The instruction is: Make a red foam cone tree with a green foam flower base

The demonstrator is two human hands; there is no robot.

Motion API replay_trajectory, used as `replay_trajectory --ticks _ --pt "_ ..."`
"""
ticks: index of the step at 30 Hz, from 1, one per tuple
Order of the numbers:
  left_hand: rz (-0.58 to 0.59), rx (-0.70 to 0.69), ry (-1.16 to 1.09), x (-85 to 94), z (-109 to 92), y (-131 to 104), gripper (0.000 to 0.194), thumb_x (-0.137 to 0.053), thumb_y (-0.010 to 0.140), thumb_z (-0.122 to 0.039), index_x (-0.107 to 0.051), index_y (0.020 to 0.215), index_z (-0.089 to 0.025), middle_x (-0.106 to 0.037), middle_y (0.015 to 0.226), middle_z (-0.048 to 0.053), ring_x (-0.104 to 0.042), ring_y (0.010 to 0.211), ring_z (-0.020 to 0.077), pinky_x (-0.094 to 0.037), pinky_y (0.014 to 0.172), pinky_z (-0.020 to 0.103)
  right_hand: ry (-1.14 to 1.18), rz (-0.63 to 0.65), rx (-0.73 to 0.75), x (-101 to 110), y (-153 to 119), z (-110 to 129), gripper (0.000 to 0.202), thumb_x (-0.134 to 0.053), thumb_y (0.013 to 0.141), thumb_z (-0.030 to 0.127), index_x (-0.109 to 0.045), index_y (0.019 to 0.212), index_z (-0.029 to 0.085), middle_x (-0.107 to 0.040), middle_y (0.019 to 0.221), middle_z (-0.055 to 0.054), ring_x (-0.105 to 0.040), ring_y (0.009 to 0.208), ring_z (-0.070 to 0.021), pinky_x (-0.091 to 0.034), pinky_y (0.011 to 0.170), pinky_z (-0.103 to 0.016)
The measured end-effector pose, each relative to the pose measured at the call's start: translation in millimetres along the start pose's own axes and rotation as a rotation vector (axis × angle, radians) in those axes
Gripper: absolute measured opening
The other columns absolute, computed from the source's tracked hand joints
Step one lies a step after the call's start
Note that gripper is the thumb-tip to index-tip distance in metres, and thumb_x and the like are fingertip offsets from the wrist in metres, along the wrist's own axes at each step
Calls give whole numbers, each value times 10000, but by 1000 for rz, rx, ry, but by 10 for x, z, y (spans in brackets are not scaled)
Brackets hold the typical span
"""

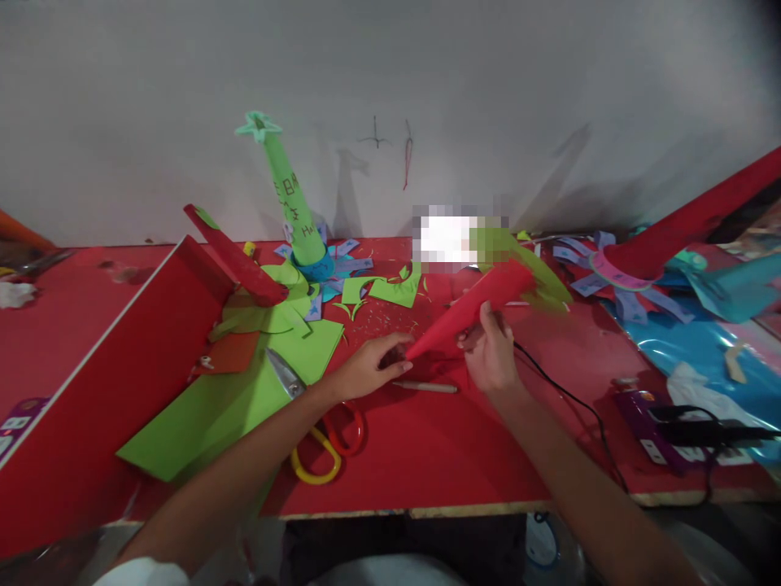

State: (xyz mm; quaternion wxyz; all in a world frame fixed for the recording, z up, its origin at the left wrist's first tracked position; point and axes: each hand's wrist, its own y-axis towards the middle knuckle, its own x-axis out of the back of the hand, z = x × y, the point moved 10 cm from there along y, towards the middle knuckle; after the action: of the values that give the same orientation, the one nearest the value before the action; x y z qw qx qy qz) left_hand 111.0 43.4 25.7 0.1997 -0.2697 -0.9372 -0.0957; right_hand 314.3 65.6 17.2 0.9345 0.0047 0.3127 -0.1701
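Observation:
A red paper cone (473, 308) lies slanted just above the red table (427, 456), its tip pointing down-left. My right hand (491, 354) grips the cone near its middle. The fingers of my left hand (369, 368) pinch the cone's pointed tip. A thin pen-like stick (425, 387) lies on the table just below both hands. Scissors with yellow and red handles (317, 435) lie under my left forearm, partly on a green paper sheet (235, 403).
A tall green paper cone with a star (291, 199) stands at the back by the wall. A large red sheet (91, 391) leans at the left. Green scraps (390, 289), purple paper tags (586, 281), blue paper (701, 346), a black cable (573, 399) and a purple device (656, 431) lie around.

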Motion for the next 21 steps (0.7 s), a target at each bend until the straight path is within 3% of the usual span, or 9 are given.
replay_trajectory --ticks 6,14,21 --pt "2 22 -141 -12 45 -8 504 -527 1026 -540 -615 1316 -138 -735 1004 99 -641 751 164 -513 729 292 -4 7 40 7 16 74 502 -942 699 556 -570 850 255 -616 700 81 -512 546 -98 -392 490 -261" --pt "-77 -83 97 112 -107 -9 357 -505 1028 -422 -696 1167 -154 -764 1126 123 -693 964 224 -518 869 324 -65 69 11 -89 -44 49 491 -921 723 553 -589 955 275 -713 839 40 -544 592 -124 -427 514 -280" --pt "-78 -86 176 97 -81 -13 240 -493 1011 -299 -686 1085 -176 -760 1022 95 -697 916 213 -523 845 318 -88 79 36 -65 -39 52 450 -905 744 529 -591 947 279 -720 890 24 -567 637 -142 -455 545 -305"
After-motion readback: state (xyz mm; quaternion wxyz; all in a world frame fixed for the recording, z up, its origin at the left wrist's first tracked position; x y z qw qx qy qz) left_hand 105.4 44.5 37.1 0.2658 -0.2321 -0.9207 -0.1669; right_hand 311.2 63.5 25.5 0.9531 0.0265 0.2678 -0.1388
